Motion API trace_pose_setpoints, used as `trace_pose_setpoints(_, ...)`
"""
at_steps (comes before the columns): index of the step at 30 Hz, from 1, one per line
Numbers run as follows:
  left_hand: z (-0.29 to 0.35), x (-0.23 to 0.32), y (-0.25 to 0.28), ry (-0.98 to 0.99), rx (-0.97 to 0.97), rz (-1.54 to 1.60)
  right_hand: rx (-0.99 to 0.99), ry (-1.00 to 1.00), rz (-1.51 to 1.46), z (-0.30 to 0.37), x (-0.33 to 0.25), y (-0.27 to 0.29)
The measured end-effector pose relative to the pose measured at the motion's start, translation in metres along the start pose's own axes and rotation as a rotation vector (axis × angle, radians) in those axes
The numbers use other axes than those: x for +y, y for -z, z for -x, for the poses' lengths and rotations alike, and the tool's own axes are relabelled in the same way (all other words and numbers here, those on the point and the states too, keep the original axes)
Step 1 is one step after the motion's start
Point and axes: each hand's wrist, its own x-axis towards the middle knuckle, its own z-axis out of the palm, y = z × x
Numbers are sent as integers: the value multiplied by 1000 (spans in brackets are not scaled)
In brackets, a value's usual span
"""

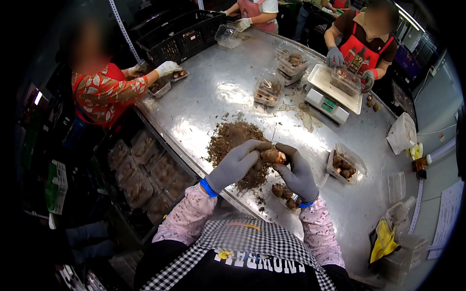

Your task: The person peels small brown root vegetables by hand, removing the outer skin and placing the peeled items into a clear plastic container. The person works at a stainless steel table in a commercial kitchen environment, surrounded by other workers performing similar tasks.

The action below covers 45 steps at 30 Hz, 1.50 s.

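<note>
A small brown taro corm (pixel 272 155) with a pinkish cut end is held between my gloved hands over the metal table. My left hand (pixel 236 166), in a grey glove, is closed around its brown end. Fingers and thumb of my right hand (pixel 298 175) close in at the pink end, in the same kind of glove. Below them lies a heap of dark soil and peelings (pixel 237 140). Several more taro corms (pixel 286 195) lie just under my right hand. To its right is an open clear plastic box (pixel 345 165) of taros.
A scale (pixel 328 104) stands at the far right, where a co-worker holds a clear box on it. Filled clear boxes (pixel 268 88) sit mid-table. A black crate (pixel 179 36) stands at the far left. Another crate (pixel 150 169) of packed boxes is beside the table's left edge (pixel 170 143).
</note>
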Motion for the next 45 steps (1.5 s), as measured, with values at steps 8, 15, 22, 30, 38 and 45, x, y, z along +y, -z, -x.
trace_pose_setpoints(8,1,2,-12,-426,164,-759,5,31,37,0,-5,-4)
trace_pose_setpoints(15,1,-17,-9,-188,79,-162,24,-317,-402,9,-4,-3)
trace_pose_setpoints(22,1,-9,-16,-199,95,-331,80,-114,64,7,-1,-9)
trace_pose_setpoints(30,-1,-24,-5,-123,144,-186,75,-436,-490,12,14,-12)
trace_pose_setpoints(38,-4,-29,2,-394,275,-487,147,-190,-222,7,5,-17)
trace_pose_setpoints(45,-1,-22,-9,-239,134,-256,11,-97,11,8,2,-5)
